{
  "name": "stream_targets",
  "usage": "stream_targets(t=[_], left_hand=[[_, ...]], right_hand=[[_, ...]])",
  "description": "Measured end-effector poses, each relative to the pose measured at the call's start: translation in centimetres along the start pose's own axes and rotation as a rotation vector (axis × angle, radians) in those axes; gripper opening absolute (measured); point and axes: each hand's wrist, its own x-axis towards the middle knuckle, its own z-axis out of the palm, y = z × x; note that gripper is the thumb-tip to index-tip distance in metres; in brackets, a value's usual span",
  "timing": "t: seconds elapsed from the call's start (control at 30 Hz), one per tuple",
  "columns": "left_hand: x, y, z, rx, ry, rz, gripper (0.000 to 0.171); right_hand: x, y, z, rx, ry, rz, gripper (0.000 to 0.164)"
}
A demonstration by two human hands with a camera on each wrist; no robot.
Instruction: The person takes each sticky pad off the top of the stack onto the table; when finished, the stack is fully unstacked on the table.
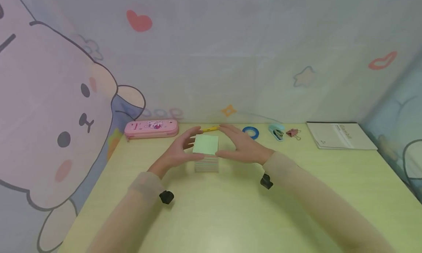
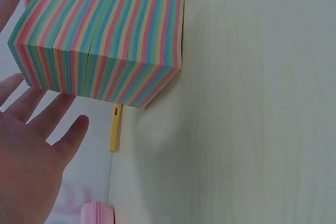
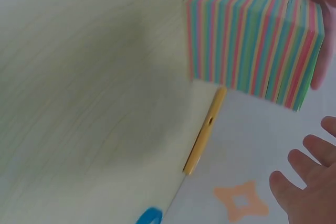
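Observation:
A tall stack of sticky notes (image 1: 206, 145) stands upright on the table, with a pale green top. Its sides show pink, yellow, green and blue stripes, and thin seams split the stack (image 2: 105, 30) into several pads. My left hand (image 1: 173, 152) is on its left side, thumb in front and fingers behind, spread apart; whether the fingertips touch the paper I cannot tell. On the other side, my right hand (image 1: 242, 146) has its fingers extended, and the right wrist view leaves a gap between these fingers (image 3: 307, 166) and the stack (image 3: 252, 40).
Along the back edge lie a pink pencil case (image 1: 151, 129), a yellow utility knife (image 1: 210, 129), a blue tape roll (image 1: 251, 132), a mint stapler (image 1: 277, 132), a pink binder clip (image 1: 293, 133) and a notebook (image 1: 341, 135). A printed curtain (image 1: 204, 62) hangs behind.

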Motion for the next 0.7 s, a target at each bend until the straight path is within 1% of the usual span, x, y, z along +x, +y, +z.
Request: stream_targets(t=[0.13, 0.23, 0.33, 0.43, 0.57, 0.7], left_hand=[[0.2, 0.1, 0.3, -0.046, -0.013, 0.019, 0.093], [0.2, 0.1, 0.3, -0.056, -0.020, 0.024, 0.093], [0.2, 0.0, 0.3, -0.057, -0.026, 0.012, 0.093], [0.1, -0.1, 0.3, -0.059, -0.027, -0.002, 0.093], [0.1, -0.1, 0.2, -0.065, -0.030, -0.012, 0.092], [0.2, -0.2, 0.1, -0.066, -0.039, -0.014, 0.090]], right_hand=[[1.2, -1.2, 0.7, 0.004, -0.020, -0.031, 0.092], [1.9, -1.9, 1.3, -0.004, -0.034, -0.044, 0.093], [2.5, -2.3, 1.8, -0.021, -0.058, -0.057, 0.092], [2.7, -2.6, 2.2, -0.064, -0.079, -0.065, 0.091], [2.8, -2.8, 2.3, -0.120, -0.084, -0.070, 0.088], [2.7, -2.7, 2.0, -0.126, -0.076, -0.067, 0.084]])
